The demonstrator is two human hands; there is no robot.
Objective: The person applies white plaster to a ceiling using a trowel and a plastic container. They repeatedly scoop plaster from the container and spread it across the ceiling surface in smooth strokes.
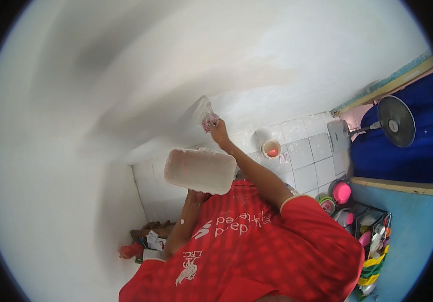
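My left hand (199, 195) is closed on the lower edge of a rectangular tray (200, 170), held up in front of my chest. White paste coats the tray and crusts its rim; most of the fingers are hidden behind it. My right hand (219, 133), arm stretched forward, grips a putty knife (204, 107) by its reddish, paste-smeared handle. The blade, whitened with paste, is at the white wall (256, 75); I cannot tell whether it touches. Grey, damp-looking patches spread over the wall around it.
On the white-spotted tile floor (300, 153) stands a white bucket (271, 149) with something orange-red inside. A standing fan (396, 122) is at the right before a blue curtain (427, 151). A rack with kitchenware (372, 226) stands lower right; assorted items (151, 239) lie lower left.
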